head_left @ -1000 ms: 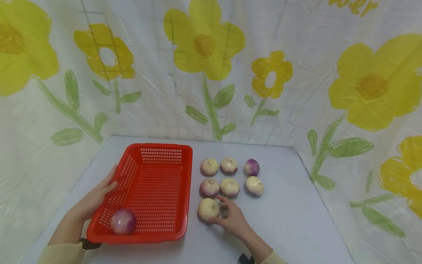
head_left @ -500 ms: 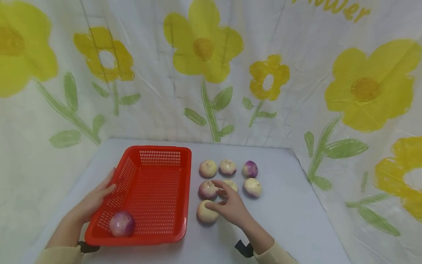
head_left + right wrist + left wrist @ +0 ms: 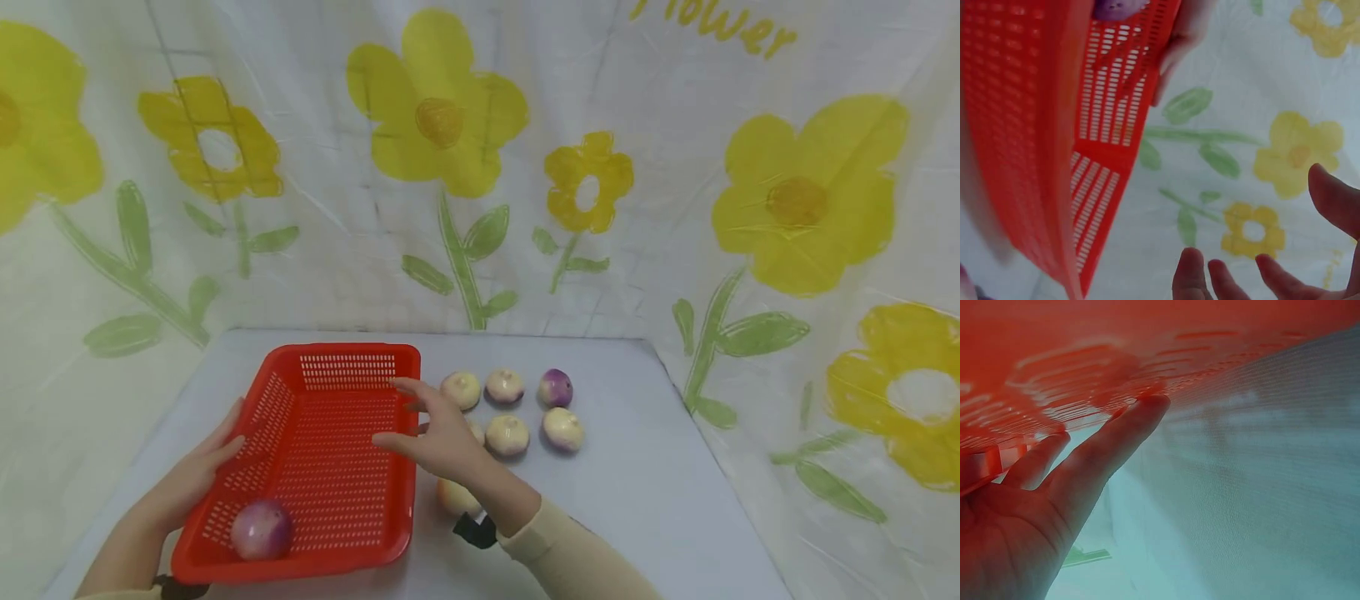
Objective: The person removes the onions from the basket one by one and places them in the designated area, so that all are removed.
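Note:
My left hand (image 3: 195, 471) holds the left side of a red plastic basket (image 3: 414, 433), thumb at the rim and fingers spread against the outer wall. In the left wrist view, straight fingers (image 3: 1104, 447) touch the slotted wall. A purple turnip (image 3: 262, 530) lies in the basket's near left corner. My right hand (image 3: 442, 433) hovers over the right rim with nothing in it, fingers and thumb spread apart. Beneath its wrist, a pale turnip (image 3: 457, 497) sits on the table, partly covered. Another turnip behind the hand is mostly hidden.
Several turnips stand in rows right of the basket, among them a cream one (image 3: 507, 435), a pale one (image 3: 562, 429) and a purple one (image 3: 556, 388). The white table (image 3: 660, 500) ends at a flower-printed curtain (image 3: 337, 250).
My right hand has left the nearest pale turnip, risen and moved left to the basket's right rim, holding nothing. My left hand keeps its place on the basket. The head view has shifted slightly.

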`<state>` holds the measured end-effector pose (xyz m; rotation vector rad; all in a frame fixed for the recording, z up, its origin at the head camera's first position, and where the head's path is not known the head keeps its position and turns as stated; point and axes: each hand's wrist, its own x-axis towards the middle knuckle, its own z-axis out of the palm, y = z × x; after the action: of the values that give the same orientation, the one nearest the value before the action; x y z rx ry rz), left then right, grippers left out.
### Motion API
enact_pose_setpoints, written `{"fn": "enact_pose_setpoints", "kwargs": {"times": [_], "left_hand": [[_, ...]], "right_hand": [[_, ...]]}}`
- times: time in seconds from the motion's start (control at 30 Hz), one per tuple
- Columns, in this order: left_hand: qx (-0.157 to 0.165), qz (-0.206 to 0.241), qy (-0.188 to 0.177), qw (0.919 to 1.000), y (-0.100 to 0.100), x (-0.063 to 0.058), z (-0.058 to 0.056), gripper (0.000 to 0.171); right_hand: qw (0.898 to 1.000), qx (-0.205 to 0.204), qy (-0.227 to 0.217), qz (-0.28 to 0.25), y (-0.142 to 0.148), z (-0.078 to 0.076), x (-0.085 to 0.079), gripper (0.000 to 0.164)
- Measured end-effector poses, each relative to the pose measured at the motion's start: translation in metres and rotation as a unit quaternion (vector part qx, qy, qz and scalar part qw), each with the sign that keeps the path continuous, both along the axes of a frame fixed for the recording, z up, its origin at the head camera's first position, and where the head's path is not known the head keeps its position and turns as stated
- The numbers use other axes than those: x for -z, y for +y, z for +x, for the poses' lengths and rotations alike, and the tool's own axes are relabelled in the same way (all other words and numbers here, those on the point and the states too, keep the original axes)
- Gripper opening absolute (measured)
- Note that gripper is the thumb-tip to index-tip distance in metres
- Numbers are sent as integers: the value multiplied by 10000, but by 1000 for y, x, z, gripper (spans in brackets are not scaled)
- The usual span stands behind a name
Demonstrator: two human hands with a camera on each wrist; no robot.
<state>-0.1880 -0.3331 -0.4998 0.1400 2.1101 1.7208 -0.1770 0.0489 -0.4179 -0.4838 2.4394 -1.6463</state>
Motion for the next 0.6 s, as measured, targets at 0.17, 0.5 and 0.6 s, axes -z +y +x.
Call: {"fn": "enact_pose_setpoints", "kwargs": {"times": [0.17,0.5,0.6], "left_hand": [[13,48,27,10000,0,0,1,68],[64,122,-24,9999,-1,1,-1,66],[78,120,-3,9999,-2,2,0,66]], "right_hand": [[9995,14,-316,-6,-37,-15,-2,69],[9705,-730,-1904,-1287,-109,-53,25,55],[9635,-710,-2275,-1220,-124,-58,40,53]]}}
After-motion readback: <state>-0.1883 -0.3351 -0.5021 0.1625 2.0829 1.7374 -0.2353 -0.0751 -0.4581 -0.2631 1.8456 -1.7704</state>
